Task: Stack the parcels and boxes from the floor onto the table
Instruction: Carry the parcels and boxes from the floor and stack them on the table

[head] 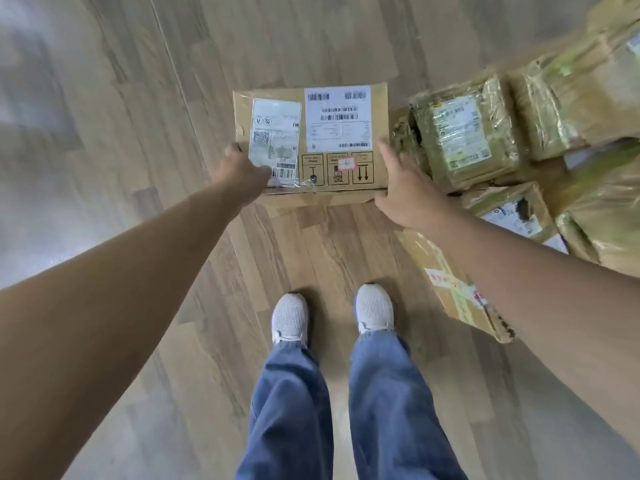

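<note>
Cardboard box [311,147] is closed, its top face up, so the contents are hidden. The top carries a large white shipping label [337,117], a smaller label [275,140] under clear film near the left end, and a row of printed handling symbols along the near edge. Left hand [242,173] sits at the near left corner, fingers curled over the left edge and gripping it. Right hand [407,192] is at the near right corner, fingers straight and laid flat along the right side, thumb spread against the near edge; it is pressing rather than clenched. The box spans between the two hands, ahead of the white shoes [289,318]. Cannot tell whether it rests on the wooden floor [311,39] or is just off it. To the right a tape-wrapped parcel [464,131], torn open at its left corner, lies just beside the right fingers. A larger wrapped parcel [568,105] lies behind it, and a small parcel with a ripped label [512,209] in front of it. A flat carton [446,282] with a ragged corner lies under the right forearm. All are sealed or wrapped, insides unseen. Bare floor planks lie left of the box and beyond its far edge; the right side is crowded.
</note>
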Motion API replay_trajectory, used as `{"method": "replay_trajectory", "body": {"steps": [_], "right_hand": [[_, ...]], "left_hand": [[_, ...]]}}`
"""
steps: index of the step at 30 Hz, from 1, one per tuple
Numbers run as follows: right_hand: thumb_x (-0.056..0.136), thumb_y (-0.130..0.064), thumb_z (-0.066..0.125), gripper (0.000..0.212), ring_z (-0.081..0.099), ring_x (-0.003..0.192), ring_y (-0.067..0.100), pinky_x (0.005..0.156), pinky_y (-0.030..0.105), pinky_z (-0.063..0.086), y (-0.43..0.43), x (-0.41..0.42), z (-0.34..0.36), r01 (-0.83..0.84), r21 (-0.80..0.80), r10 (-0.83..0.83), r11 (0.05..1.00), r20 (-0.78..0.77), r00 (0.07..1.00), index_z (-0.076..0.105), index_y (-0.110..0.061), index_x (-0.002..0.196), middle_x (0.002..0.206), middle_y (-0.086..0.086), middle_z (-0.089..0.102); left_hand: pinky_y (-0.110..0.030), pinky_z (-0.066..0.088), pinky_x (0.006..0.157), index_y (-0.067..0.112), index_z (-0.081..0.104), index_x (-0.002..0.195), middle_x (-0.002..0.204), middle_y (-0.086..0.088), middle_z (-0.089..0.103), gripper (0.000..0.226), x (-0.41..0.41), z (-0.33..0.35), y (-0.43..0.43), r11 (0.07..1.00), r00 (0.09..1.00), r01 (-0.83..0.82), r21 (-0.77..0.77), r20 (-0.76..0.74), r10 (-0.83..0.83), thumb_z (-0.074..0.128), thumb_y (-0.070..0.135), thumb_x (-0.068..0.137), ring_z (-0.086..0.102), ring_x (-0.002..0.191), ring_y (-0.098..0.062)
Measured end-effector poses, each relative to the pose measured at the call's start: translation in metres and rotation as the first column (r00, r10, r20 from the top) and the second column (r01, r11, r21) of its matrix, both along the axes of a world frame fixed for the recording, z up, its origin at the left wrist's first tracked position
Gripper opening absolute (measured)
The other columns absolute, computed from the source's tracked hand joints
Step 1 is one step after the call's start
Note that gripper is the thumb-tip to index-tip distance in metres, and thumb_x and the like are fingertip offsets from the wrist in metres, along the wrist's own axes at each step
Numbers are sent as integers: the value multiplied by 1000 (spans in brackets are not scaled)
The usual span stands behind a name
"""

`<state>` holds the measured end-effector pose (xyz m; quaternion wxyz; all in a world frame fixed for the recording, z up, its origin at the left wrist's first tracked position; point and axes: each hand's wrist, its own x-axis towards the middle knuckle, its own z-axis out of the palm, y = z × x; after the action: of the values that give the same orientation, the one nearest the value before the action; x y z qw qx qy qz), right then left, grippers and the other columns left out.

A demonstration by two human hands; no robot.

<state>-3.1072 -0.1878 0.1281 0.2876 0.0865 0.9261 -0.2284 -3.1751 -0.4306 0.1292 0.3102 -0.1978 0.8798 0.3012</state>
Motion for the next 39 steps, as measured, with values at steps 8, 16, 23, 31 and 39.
{"method": "replay_trajectory", "body": {"steps": [8,16,23,31,39], "right_hand": [[82,0,65,97,60,93,18,62,32,52,-7,-3,-38,194,-240,-244,951,-202,949,9,-40,151,141,3,45],[84,-10,69,100,66,82,16,59,31,57,15,-21,78,163,-276,-186,947,-59,981,5,-58,143,136,-5,53],[86,-13,69,103,65,96,23,79,40,56,33,-8,263,176,-249,-207,952,-106,973,-2,-65,141,155,-10,33],[88,-17,68,104,59,98,11,74,27,52,63,48,430,355,-232,-404,906,-218,888,-8,-67,138,158,-8,26],[90,-21,66,83,47,127,15,96,29,36,122,129,562,550,-235,-597,802,-361,716,15,-56,145,148,-12,43]], "left_hand": [[-25,46,63,20,48,104,93,6,58,27,9,-30,-9,916,958,-280,287,17,287,62,30,83,57,77,-8],[-33,52,73,17,56,109,101,0,67,52,15,86,-12,890,962,-260,375,23,271,69,46,67,65,89,-16],[-18,53,66,23,58,99,85,17,72,25,16,264,0,891,988,-39,452,-115,102,74,26,80,68,78,2],[-14,52,72,19,48,124,110,10,67,58,9,425,45,771,949,282,571,-286,-136,80,18,76,65,95,0],[-31,56,85,54,34,134,115,9,69,85,33,532,130,467,780,624,626,-472,-410,80,11,76,67,104,-11]]}}
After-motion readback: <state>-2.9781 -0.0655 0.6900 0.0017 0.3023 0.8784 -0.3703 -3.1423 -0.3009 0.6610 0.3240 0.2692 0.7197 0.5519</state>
